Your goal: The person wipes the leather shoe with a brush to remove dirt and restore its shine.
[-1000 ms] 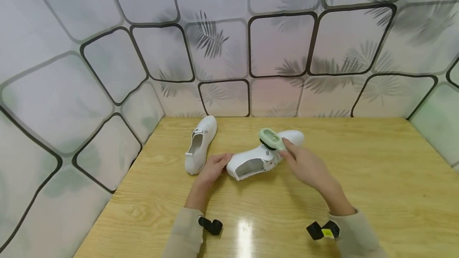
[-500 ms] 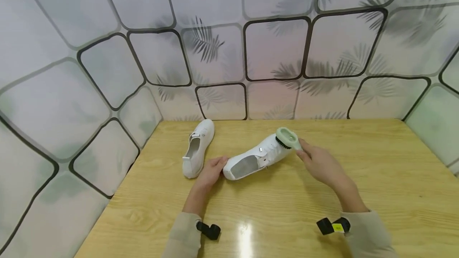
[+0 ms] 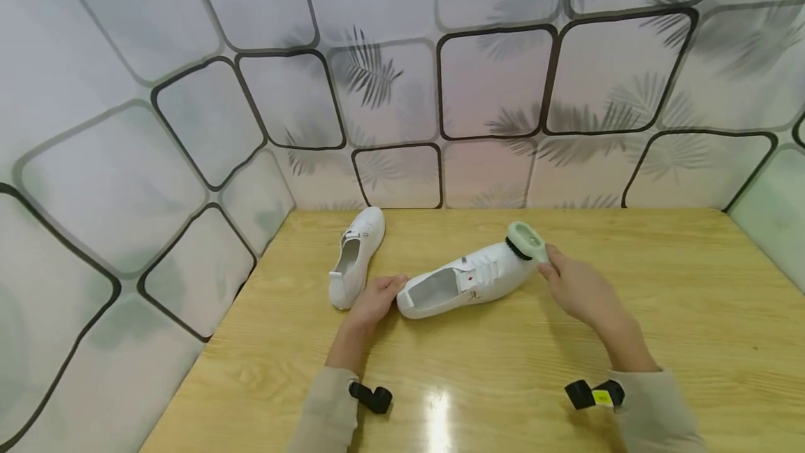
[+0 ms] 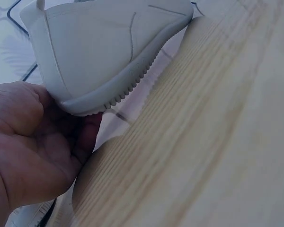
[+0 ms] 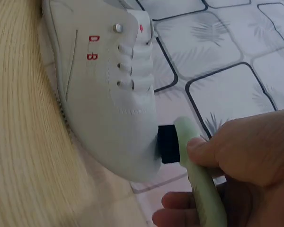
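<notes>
A white lace-up shoe (image 3: 478, 282) is raised slightly off the table, its toe to the right. My left hand (image 3: 377, 299) holds it at the heel; in the left wrist view the fingers reach under the sole (image 4: 128, 90). My right hand (image 3: 581, 292) grips the handle of a pale green shoe brush (image 3: 527, 240). Its dark bristles (image 5: 168, 144) touch the toe of the shoe, as the right wrist view shows. A second white shoe (image 3: 358, 257) stands on the table left of my left hand, toe pointing to the back.
The wooden table (image 3: 503, 383) runs up to a patterned wall covering (image 3: 490, 89) at the back and left side. Black cameras (image 3: 371, 397) are strapped to both wrists.
My right hand has moved the brush rightward from the laces to the toe. The held shoe has turned, its toe swinging a little nearer. My left hand has stayed at the heel.
</notes>
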The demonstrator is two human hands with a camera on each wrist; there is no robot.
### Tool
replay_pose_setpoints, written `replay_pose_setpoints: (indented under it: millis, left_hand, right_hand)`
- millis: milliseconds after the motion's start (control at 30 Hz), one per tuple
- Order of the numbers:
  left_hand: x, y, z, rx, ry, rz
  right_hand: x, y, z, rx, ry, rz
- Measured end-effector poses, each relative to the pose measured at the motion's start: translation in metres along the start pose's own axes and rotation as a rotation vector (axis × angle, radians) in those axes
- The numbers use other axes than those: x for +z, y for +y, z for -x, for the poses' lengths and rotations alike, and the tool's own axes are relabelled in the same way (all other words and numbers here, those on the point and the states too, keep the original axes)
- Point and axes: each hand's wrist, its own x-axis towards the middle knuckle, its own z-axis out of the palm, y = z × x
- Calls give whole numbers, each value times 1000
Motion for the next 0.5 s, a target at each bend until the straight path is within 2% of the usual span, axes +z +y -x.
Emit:
replay_pose_setpoints:
  millis: [67,167,367,500]
  left_hand:
    - [-1,0,0,28,-30,-4]
    - [-4,2,2,41,-51,4]
    - [2,4,0,-42,-15,-21]
    - [5,3,0,-52,-4,-38]
  right_hand:
    - [-2,9,2,18,-10,24]
    - [-2,11,2,3,-16,40]
    - [-5,5,5,-69,-90,-3]
    - [-8,12,9,-17,-108,-9]
